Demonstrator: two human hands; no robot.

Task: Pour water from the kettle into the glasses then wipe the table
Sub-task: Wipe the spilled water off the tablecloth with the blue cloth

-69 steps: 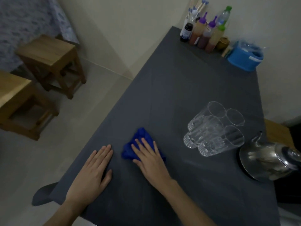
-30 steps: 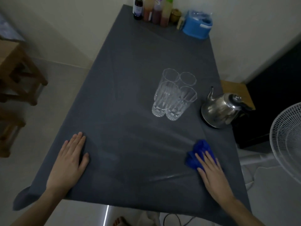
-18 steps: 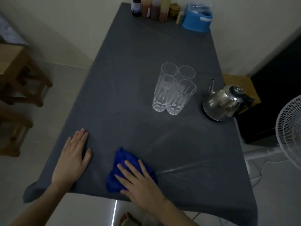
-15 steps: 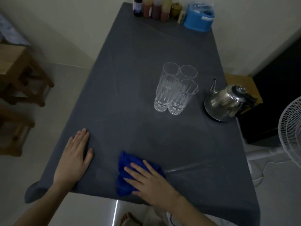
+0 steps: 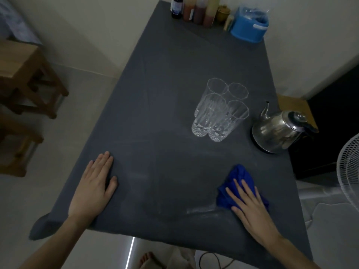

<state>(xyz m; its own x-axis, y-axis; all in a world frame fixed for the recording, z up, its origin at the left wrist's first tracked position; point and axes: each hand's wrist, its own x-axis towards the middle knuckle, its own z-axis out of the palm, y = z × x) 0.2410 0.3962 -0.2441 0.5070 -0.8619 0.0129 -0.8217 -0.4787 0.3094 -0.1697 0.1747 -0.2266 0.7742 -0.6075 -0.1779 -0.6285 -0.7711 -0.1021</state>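
The right hand point(image 5: 250, 207) lies flat and spread on a blue cloth point(image 5: 238, 185), pressing it to the table point(image 5: 165, 94) at about five o'clock from the table's middle, near the front right corner. The fingers are stretched out over the cloth, not curled around it; bunched folds of it show past the fingertips and on both sides of the palm. A pale wet streak point(image 5: 204, 210) runs along the table from the cloth toward nine o'clock.

The left hand point(image 5: 93, 188) rests palm down on the dark grey tablecloth at about seven o'clock, fingers straight and close together, thumb out to the side, holding nothing. It sits well apart from the cloth.

Four tall clear glasses point(image 5: 219, 111) stand upright in a tight cluster, touching each other, at about two o'clock from the table's middle. Whether they hold water cannot be told in this dim light. The metal kettle point(image 5: 279, 131) stands at three o'clock from the glasses, near the table's right edge, its spout pointing toward the glasses and its dark handle toward the edge.

At twelve o'clock, along the far end of the table, stand a row of bottles point(image 5: 194, 8) and a blue tub point(image 5: 248, 30). Wooden stools point(image 5: 23, 74) stand on the floor at nine o'clock, and a white fan point(image 5: 349, 167) shows at the frame's right edge
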